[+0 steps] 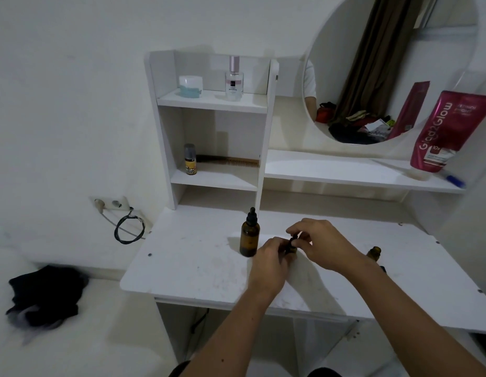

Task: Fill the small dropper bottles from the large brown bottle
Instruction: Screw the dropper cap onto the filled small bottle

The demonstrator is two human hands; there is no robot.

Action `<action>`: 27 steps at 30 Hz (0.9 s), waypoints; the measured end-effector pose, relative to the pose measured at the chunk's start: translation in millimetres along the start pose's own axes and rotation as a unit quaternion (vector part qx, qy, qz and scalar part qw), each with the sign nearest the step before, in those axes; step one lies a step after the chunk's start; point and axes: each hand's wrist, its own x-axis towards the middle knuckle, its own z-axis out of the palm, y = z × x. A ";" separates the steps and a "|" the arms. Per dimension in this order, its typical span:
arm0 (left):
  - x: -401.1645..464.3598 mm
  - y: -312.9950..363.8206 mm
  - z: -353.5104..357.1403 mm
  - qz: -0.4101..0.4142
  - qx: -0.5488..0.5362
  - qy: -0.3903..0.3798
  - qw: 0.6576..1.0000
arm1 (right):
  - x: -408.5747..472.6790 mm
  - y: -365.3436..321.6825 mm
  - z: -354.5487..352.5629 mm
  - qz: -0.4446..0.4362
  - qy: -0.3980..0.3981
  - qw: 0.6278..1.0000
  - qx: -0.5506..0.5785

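A small brown glass dropper bottle (290, 249) with a black cap is held just below the middle of the frame, above the flat white desk (198, 268). It is gripped low down by the left hand (269, 258), whose grip is closed around the bottle's body. The black dropper top is pinched by the fingertips of the right hand (318, 240), so that grip is narrow and closed on the cap. Most of the little bottle is hidden by the two hands.

The large brown glass bottle (249, 238) with a black dropper top is seen standing upright on the desk, just to the left of the hands. It is not touched by either hand, and its top is still on.

A second small brown bottle (373, 253) with no cap is seen at the right, partly hidden behind the right forearm. Whether it is full cannot be told.

The step in hand is judged to be the turning of the small bottle's cap. Whether it is being opened or shut cannot be told from one picture.

If it is being opened, the cap would need to be lifted off and put down on the desk. Then the large bottle would need to be opened, and liquid would need to be carried across with care, since the small bottle's mouth is narrow and drops could be spilled.
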 end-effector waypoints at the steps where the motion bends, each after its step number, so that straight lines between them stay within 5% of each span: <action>1: 0.4 -0.1 0.1 -0.001 0.001 0.001 1.000 | -0.4 1.2 -1.5 -0.001 -0.004 1.000 0.014; 18: -3.9 3.5 1.1 0.009 0.081 0.003 0.997 | -10.5 -10.0 13.9 0.030 0.068 0.997 -0.021; 27: -32.9 7.9 -29.0 -0.039 -0.004 -0.021 0.999 | -22.6 -39.5 10.1 0.014 0.164 0.986 0.010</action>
